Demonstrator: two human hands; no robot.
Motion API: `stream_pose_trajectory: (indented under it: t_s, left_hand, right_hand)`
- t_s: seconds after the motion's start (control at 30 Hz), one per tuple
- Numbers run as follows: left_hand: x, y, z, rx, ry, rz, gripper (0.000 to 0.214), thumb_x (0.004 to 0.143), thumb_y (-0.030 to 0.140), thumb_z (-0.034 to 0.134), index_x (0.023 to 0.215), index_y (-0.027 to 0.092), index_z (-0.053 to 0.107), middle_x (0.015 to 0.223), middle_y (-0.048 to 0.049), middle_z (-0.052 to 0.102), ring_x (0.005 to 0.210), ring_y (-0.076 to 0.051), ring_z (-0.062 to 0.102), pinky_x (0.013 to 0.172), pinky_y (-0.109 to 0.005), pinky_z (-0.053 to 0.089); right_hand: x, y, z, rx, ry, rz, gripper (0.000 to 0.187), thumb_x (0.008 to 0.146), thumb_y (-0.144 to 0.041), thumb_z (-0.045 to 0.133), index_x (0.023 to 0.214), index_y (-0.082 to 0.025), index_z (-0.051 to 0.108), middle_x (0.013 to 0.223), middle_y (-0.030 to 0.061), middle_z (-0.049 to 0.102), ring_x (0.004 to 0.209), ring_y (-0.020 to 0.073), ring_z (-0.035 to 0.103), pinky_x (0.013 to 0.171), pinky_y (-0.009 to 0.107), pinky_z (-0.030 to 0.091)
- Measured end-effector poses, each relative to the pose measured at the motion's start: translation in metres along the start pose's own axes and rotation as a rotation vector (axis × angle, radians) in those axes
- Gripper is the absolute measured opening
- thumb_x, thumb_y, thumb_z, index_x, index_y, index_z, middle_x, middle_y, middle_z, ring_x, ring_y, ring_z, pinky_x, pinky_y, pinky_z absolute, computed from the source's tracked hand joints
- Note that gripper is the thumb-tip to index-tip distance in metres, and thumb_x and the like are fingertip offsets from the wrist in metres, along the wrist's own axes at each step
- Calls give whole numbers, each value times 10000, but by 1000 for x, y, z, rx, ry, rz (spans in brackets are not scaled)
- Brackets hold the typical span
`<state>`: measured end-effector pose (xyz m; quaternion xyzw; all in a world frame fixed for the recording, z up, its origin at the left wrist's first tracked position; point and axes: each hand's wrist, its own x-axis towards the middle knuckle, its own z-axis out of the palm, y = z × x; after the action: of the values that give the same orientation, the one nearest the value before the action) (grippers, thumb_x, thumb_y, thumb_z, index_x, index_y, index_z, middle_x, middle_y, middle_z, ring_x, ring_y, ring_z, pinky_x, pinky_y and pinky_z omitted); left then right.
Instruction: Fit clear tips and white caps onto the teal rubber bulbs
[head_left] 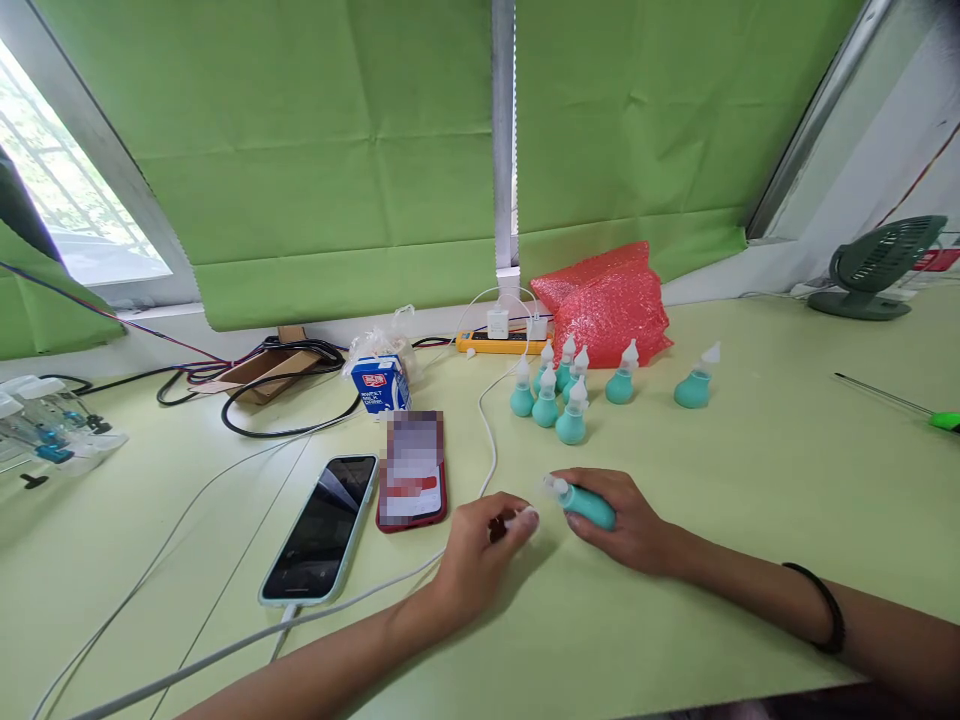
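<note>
My right hand is closed around a teal nasal aspirator bulb, whose clear tip points left toward my other hand. Thumb and forefinger of my left hand pinch a small whitish piece, mostly hidden by the fingertips. A short gap separates the two hands. Beyond them, several teal nasal aspirators stand upright in a cluster with pale nozzles on top. Another aspirator stands just right of that group, and one more is farther right, its nozzle leaning.
A phone on a cable and a red-cased phone lie left of my hands. Behind are a blue milk carton, a yellow power strip and red bubble wrap. A screwdriver and fan are right.
</note>
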<state>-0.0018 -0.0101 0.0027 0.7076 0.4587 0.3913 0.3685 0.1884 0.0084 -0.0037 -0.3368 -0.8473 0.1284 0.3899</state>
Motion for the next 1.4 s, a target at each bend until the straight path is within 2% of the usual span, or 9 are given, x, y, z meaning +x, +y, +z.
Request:
stream_pose_trajectory:
  t_s: [0.1,0.23,0.4,0.57,0.73,0.87,1.1,1.27,1.4]
  left_hand:
    - [-3,0,0,260,0,163,191,715,264,554,871,170,612,672,-23,549,636,-128,474,581,-230,385]
    - [0,-4,1,402,-17,133,252,713,119,493,914,175,634,714,-54,559,694,-161,480,587,-255,390]
    - [3,-8,2,327,-18,61,239,752,145,461,929,171,620,719,-44,562,643,-142,473,552,-246,373]
    - [2,-5,1,199,94,22,102,745,184,496,819,165,563,719,-14,545,614,-115,459,537,-225,369]
    - [-3,-3,2,330,132,294,182,767,227,513,930,201,588,827,-50,506,723,-140,456,630,-264,398]
    - [-4,-7,3,507,146,423,194,797,209,479,945,218,605,821,-58,509,697,-140,435,595,-262,373]
    - [-2,-9,-6,910,203,784,204,766,114,504,940,190,580,780,-55,597,724,-183,434,602,-314,285]
    - [-2,-11,-7,892,179,845,168,755,79,500,857,186,580,740,-43,601,733,-183,449,621,-326,287]
    - [0,-12,-3,747,217,778,105,751,92,526,816,164,564,738,-42,599,718,-164,433,601,-298,321]
  right_hand:
    - [5,1,-3,107,-49,130,222,790,-296,432,967,-197,524,747,15,603,644,138,550,614,243,444]
    - [9,-1,-1,177,-116,220,247,812,-328,420,958,-178,550,709,7,596,636,130,540,619,237,449]
    - [7,1,8,138,-75,195,263,743,-307,526,968,-176,562,913,64,623,824,180,570,755,305,446]
    - [6,1,10,54,-66,139,260,711,-259,544,961,-192,574,792,45,619,720,159,572,652,276,463]
    - [5,-4,10,-4,-86,109,251,720,-258,545,957,-191,586,719,39,566,642,143,537,579,263,450]
    - [4,-9,9,75,-114,132,236,721,-235,553,948,-184,585,734,38,573,652,138,537,597,262,446]
    - [7,-17,6,281,-194,343,151,747,-308,541,788,-175,599,749,19,605,684,143,546,614,246,434]
    - [6,-21,8,266,-180,357,169,763,-317,513,752,-165,586,733,21,597,685,145,537,629,251,420]
    - [4,-21,10,185,-161,301,152,765,-289,502,728,-163,579,705,25,576,647,134,520,610,250,409]
